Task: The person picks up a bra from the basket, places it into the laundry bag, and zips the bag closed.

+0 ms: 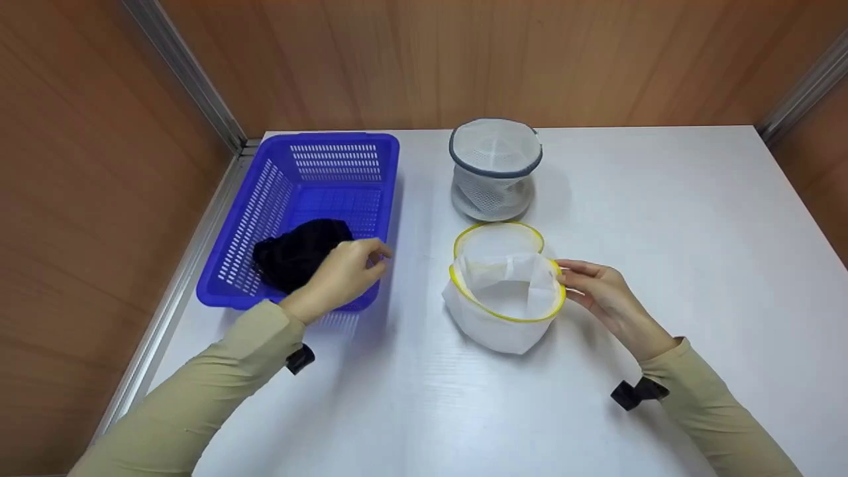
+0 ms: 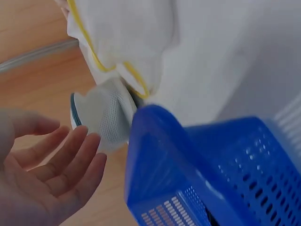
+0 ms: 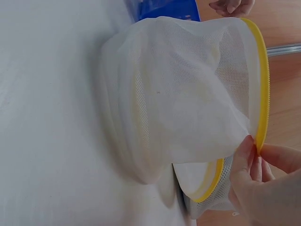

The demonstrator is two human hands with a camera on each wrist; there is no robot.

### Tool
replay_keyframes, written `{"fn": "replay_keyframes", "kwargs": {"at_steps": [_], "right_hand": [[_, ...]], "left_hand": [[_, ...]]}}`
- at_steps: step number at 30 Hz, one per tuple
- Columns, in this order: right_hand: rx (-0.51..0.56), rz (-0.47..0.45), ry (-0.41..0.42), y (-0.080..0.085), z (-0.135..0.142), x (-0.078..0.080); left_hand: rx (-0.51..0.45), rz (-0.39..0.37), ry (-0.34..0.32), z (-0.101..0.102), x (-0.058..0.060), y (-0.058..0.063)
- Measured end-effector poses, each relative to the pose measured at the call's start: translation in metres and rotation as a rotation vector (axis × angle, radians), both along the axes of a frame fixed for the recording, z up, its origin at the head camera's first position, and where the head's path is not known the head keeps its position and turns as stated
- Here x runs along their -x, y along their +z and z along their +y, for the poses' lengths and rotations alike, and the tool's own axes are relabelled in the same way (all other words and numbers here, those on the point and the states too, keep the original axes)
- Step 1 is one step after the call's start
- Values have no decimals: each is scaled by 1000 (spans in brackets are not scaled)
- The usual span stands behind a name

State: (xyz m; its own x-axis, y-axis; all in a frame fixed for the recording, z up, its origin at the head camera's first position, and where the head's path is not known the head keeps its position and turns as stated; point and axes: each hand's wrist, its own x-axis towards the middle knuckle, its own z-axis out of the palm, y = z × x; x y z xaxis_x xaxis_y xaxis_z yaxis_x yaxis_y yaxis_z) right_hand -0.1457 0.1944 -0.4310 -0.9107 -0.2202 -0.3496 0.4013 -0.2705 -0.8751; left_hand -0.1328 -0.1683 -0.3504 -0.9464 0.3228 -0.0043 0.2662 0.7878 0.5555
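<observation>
A white mesh laundry bag (image 1: 497,331) with a yellow zipper edge stands on the table, its round top unzipped and the lid flap (image 1: 498,240) folded back. My right hand (image 1: 606,298) pinches the yellow edge at the bag's right side; the right wrist view shows thumb and fingertips (image 3: 248,148) on the zipper. Over the right front part of a blue basket (image 1: 391,199) hovers my left hand (image 1: 348,270), fingers loosely bent around nothing. Below and beside it, a black bundled cloth item (image 1: 301,255) lies in the basket, partly covered by that hand.
Behind the yellow-edged bag stands a second mesh laundry bag (image 1: 493,192) with a dark grey rim, upright. The white table (image 1: 695,265) is bounded by wood-look panels (image 1: 464,59) at the back and sides. A metal rail (image 1: 185,278) runs along the left edge.
</observation>
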Motion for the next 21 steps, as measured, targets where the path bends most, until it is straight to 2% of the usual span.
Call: {"fn": "replay_keyframes", "kwargs": {"at_steps": [7, 13, 17, 21], "right_hand": [[4, 4, -1, -2, 0, 0], [6, -4, -1, -2, 0, 0], [0, -7, 5, -2, 0, 0], [6, -10, 7, -1, 0, 0]], "left_hand": [[295, 2, -101, -22, 29, 4], [479, -60, -160, -35, 48, 0], [547, -70, -137, -43, 59, -1], [560, -58, -94, -50, 70, -4]]}}
